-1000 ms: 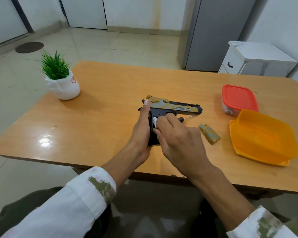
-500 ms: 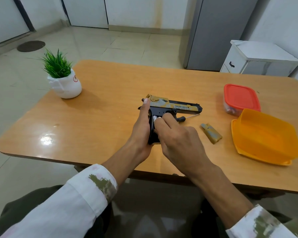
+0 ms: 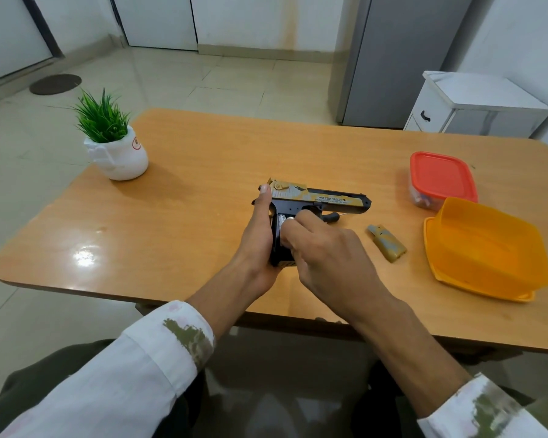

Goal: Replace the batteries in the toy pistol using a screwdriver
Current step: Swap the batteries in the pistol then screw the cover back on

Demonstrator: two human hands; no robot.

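A black and gold toy pistol [image 3: 326, 200] lies on its side on the wooden table [image 3: 184, 197], barrel to the right. My left hand [image 3: 260, 238] grips its handle from the left, thumb up along the back. My right hand [image 3: 326, 254] is over the open handle compartment, its fingertips pinching a battery [image 3: 286, 220] at the compartment's top. The gold compartment cover [image 3: 387, 243] lies loose to the right. A screwdriver [image 3: 332, 217] with a black handle lies just behind my right hand, mostly hidden by the pistol.
A red-lidded clear box [image 3: 442, 178] and an open orange container [image 3: 484, 248] stand at the right. A small potted plant [image 3: 114, 143] is at the far left. A white cabinet [image 3: 475, 105] and grey fridge [image 3: 402, 55] stand beyond the table.
My right hand's fingers have shifted slightly up the handle over the battery. The pistol and my left hand have stayed in place.
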